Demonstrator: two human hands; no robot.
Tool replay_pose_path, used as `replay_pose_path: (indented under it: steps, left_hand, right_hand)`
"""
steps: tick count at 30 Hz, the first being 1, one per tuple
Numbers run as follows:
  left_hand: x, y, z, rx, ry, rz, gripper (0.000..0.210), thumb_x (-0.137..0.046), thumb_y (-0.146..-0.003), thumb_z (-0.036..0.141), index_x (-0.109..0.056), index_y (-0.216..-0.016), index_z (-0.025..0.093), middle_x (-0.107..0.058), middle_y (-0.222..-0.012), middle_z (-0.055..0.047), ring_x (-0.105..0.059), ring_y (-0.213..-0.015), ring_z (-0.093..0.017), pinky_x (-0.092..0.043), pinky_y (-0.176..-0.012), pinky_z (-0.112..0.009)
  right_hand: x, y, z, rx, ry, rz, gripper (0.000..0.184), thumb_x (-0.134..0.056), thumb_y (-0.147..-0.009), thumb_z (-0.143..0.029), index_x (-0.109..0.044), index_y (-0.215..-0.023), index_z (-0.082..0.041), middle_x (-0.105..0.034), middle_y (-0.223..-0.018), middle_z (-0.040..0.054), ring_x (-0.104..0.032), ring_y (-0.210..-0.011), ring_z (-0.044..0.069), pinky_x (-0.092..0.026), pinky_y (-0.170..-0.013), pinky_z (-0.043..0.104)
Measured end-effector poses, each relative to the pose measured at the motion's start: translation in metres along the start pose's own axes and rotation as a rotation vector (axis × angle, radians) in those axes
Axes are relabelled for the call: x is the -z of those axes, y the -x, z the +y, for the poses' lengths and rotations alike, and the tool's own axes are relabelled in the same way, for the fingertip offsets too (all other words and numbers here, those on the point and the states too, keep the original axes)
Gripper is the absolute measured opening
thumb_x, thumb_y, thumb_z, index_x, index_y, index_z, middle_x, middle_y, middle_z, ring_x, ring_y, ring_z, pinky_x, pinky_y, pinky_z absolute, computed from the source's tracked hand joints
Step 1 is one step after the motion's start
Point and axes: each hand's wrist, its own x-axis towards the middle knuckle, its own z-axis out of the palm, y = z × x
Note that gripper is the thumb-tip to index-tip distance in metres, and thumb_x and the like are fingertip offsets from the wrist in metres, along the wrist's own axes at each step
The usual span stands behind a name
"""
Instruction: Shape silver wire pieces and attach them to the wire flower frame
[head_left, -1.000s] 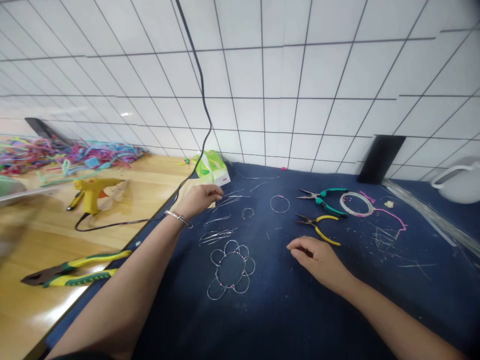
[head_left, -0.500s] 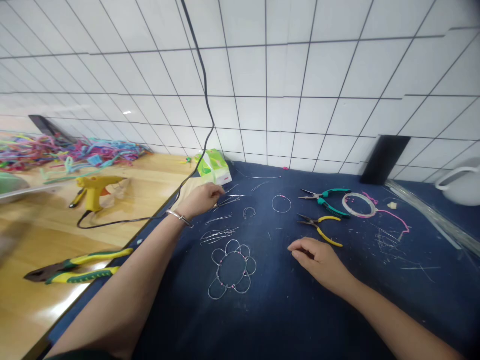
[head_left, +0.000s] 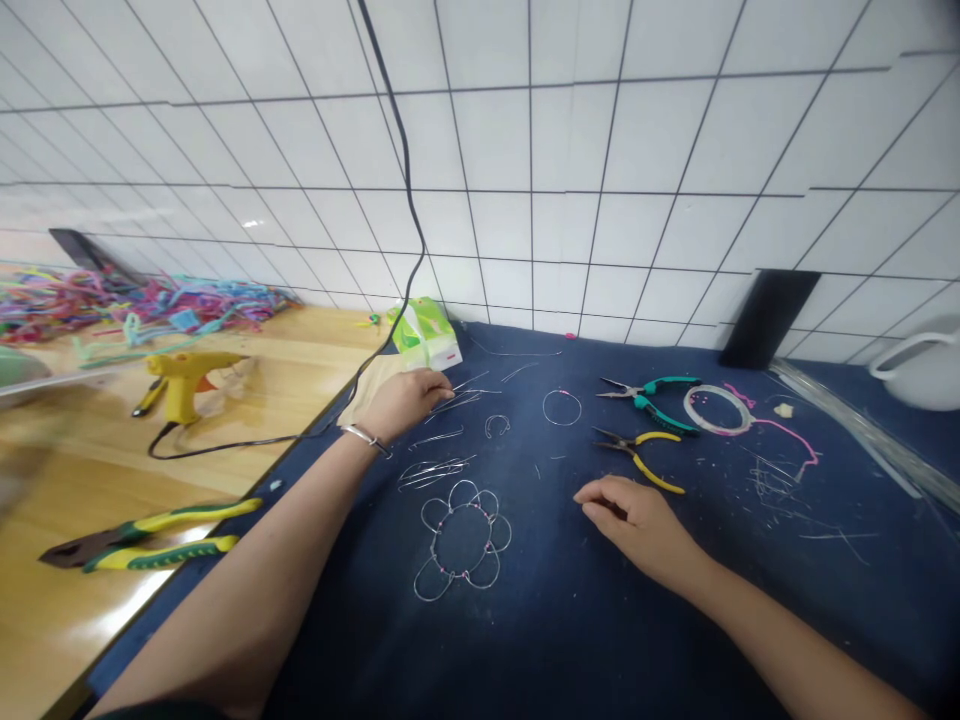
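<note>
My left hand (head_left: 409, 402), with a bangle at the wrist, reaches over the far left of the dark blue mat. Its fingers are pinched together among loose silver wire pieces (head_left: 465, 398); whatever lies between the fingertips is too small to make out. Loosely curled, my right hand (head_left: 626, 520) rests on the mat with a small gap between thumb and forefinger and nothing seen in it. Between the forearms lies a flower-shaped wire ring (head_left: 463, 540) with looped petals and pink beads. A plain wire ring (head_left: 562, 407) with pink beads lies farther back.
Teal-handled pliers (head_left: 652, 395) and yellow-handled pliers (head_left: 645, 450) lie beyond my right hand, near a clear coil (head_left: 718, 410). Wire scraps (head_left: 780, 480) are at right. On the wooden surface at left are large pliers (head_left: 150, 535) and a yellow glue gun (head_left: 184, 385).
The view has shifted slightly. My left hand has moved a little to the right and down among the wire pieces; my right hand stays almost still.
</note>
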Motion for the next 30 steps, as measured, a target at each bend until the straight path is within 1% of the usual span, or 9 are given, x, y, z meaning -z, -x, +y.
replay_pose_path:
  steps: [7,10,13,17,19,21,23,27,30]
  left_hand:
    - [0.0,0.0,0.001,-0.011,-0.043,0.047,0.023,-0.043,-0.084,0.031,-0.063,-0.081,0.019,-0.067,-0.078,-0.006,-0.059,-0.07,-0.019,-0.042,-0.065,-0.027]
    - [0.007,0.001,0.011,-0.052,-0.061,0.082,0.024,-0.041,-0.085,0.029,-0.062,-0.084,0.017,-0.066,-0.08,-0.007,-0.058,-0.073,-0.02,-0.041,-0.068,-0.029]
    - [0.018,0.005,0.037,-0.144,-0.063,0.086,0.022,-0.043,-0.086,0.029,-0.062,-0.086,0.017,-0.064,-0.083,-0.007,-0.057,-0.078,-0.02,-0.04,-0.073,-0.032]
    - [0.031,0.018,0.092,-0.348,-0.086,0.041,0.021,-0.042,-0.088,0.028,-0.06,-0.089,0.018,-0.061,-0.081,-0.005,-0.055,-0.077,-0.019,-0.038,-0.075,-0.035]
    - [0.035,0.026,0.119,-0.45,-0.129,0.007,0.022,-0.039,-0.09,0.025,-0.059,-0.09,0.018,-0.059,-0.077,-0.004,-0.053,-0.075,-0.019,-0.037,-0.073,-0.035]
    - [0.038,0.032,0.139,-0.519,-0.145,-0.015,0.022,-0.038,-0.09,0.022,-0.059,-0.088,0.017,-0.057,-0.073,-0.004,-0.051,-0.072,-0.018,-0.036,-0.071,-0.035]
    - [0.039,0.036,0.151,-0.562,-0.153,-0.036,0.022,-0.037,-0.089,0.018,-0.059,-0.086,0.018,-0.056,-0.071,-0.003,-0.049,-0.07,-0.018,-0.036,-0.07,-0.034]
    - [0.036,0.04,0.161,-0.62,-0.098,-0.044,0.022,-0.039,-0.088,0.013,-0.06,-0.083,0.018,-0.055,-0.069,-0.003,-0.049,-0.07,-0.017,-0.036,-0.07,-0.033]
    - [0.034,0.04,0.163,-0.649,-0.025,-0.021,0.022,-0.039,-0.087,0.013,-0.06,-0.082,0.018,-0.055,-0.068,-0.003,-0.05,-0.07,-0.017,-0.037,-0.071,-0.032]
  right_hand:
    - [0.0,0.0,-0.002,0.019,0.005,0.002,0.018,-0.049,-0.08,-0.017,-0.064,-0.087,-0.024,-0.064,-0.084,0.0,-0.059,-0.08,0.016,-0.045,-0.073,0.029]
    - [0.001,0.0,-0.003,0.018,-0.004,0.038,0.017,-0.049,-0.081,-0.019,-0.064,-0.087,-0.025,-0.065,-0.085,-0.0009,-0.06,-0.079,0.015,-0.046,-0.072,0.028]
    - [0.008,0.0,-0.004,0.019,0.015,0.172,0.015,-0.05,-0.082,-0.021,-0.063,-0.089,-0.025,-0.065,-0.085,-0.0014,-0.06,-0.079,0.014,-0.046,-0.072,0.027]
    - [0.02,0.001,-0.004,0.074,0.125,0.4,0.016,-0.051,-0.083,-0.022,-0.062,-0.094,-0.023,-0.064,-0.09,0.001,-0.059,-0.083,0.015,-0.045,-0.076,0.027]
    - [0.024,0.001,-0.003,0.113,0.177,0.438,0.019,-0.051,-0.083,-0.021,-0.06,-0.1,-0.021,-0.063,-0.089,0.0023,-0.058,-0.082,0.015,-0.046,-0.076,0.027]
    - [0.024,0.002,-0.002,0.16,0.224,0.428,0.023,-0.051,-0.083,-0.021,-0.057,-0.105,-0.019,-0.062,-0.088,0.0029,-0.058,-0.081,0.014,-0.046,-0.076,0.027]
    - [0.021,0.002,-0.001,0.203,0.278,0.392,0.025,-0.051,-0.084,-0.022,-0.056,-0.108,-0.019,-0.061,-0.089,0.0039,-0.058,-0.083,0.015,-0.047,-0.077,0.028]
    - [0.016,0.003,0.003,0.273,0.393,0.322,0.022,-0.047,-0.087,-0.026,-0.057,-0.106,-0.019,-0.062,-0.096,0.0074,-0.057,-0.091,0.019,-0.047,-0.08,0.033]
    - [0.014,0.002,0.004,0.327,0.434,0.296,0.02,-0.044,-0.088,-0.023,-0.06,-0.099,-0.018,-0.063,-0.092,0.0076,-0.058,-0.087,0.018,-0.047,-0.08,0.033]
